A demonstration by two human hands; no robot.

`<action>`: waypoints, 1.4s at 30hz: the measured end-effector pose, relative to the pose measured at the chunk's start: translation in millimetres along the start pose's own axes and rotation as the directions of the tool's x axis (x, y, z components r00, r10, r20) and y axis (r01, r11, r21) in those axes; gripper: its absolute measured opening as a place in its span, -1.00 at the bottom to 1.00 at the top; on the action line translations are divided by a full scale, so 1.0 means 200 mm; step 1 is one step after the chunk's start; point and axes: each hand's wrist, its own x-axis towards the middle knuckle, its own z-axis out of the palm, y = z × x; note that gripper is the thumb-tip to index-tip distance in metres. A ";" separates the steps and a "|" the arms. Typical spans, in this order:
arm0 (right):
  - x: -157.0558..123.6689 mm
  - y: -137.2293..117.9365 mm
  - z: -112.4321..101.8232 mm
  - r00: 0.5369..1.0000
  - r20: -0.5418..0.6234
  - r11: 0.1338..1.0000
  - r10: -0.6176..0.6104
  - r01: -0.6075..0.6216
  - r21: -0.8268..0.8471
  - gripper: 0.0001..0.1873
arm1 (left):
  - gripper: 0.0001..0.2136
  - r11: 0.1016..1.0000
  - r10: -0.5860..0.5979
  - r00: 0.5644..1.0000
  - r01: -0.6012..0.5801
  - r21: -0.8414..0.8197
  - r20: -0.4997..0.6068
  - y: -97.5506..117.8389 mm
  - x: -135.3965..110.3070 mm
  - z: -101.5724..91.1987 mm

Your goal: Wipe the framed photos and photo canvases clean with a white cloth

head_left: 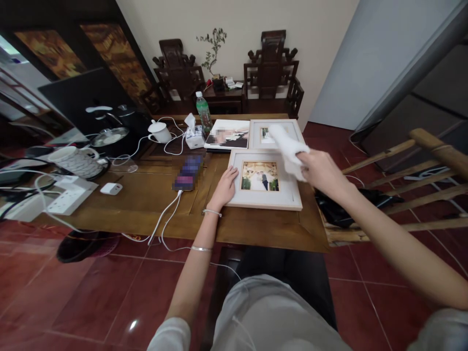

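One framed picture [259, 176] lies flat by the worktop's [256, 226] near-right corner. Left hand [227, 184]: grip loose, fingers laid over the picture's left edge. Right hand [318, 166]: grip closed around a bunched white cloth [285, 141], at the picture's far-right corner; can't tell if cloth touches. Margin to worktop right edge slim, near edge wider. Second frame [263, 136] close behind, toward far-right corner. Phone [188, 173] left, strip of worktop between.

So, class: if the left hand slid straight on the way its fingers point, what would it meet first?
The near picture frame: the left hand rests at its left side, fingers pointing across it. Whether they would skim over is unclear.
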 end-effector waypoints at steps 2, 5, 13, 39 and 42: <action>0.05 0.08 0.02 0.993 -0.115 0.995 0.000 -0.011 -0.096 -0.56 | -0.57 1.000 -0.011 1.000 0.011 -0.004 0.004 0.00 0.00 0.00; 0.12 0.13 0.12 0.993 -0.113 0.982 -0.030 0.008 -0.189 -0.58 | -0.57 1.000 -0.014 1.000 0.014 0.001 0.010 0.01 0.00 0.00; 0.19 -0.17 0.46 0.956 0.293 0.937 0.000 0.103 -0.335 -0.60 | -0.59 1.000 -0.020 1.000 0.020 0.021 0.011 0.01 0.00 -0.02; 0.22 -0.08 0.51 0.990 0.120 0.978 -0.074 0.096 -0.185 -0.59 | -0.60 1.000 -0.024 0.999 0.023 0.016 0.033 0.02 0.00 -0.03; 0.27 -0.05 0.55 0.985 0.146 0.970 -0.096 0.125 -0.207 -0.66 | -0.59 1.000 -0.016 1.000 0.016 0.027 0.021 0.02 0.00 -0.02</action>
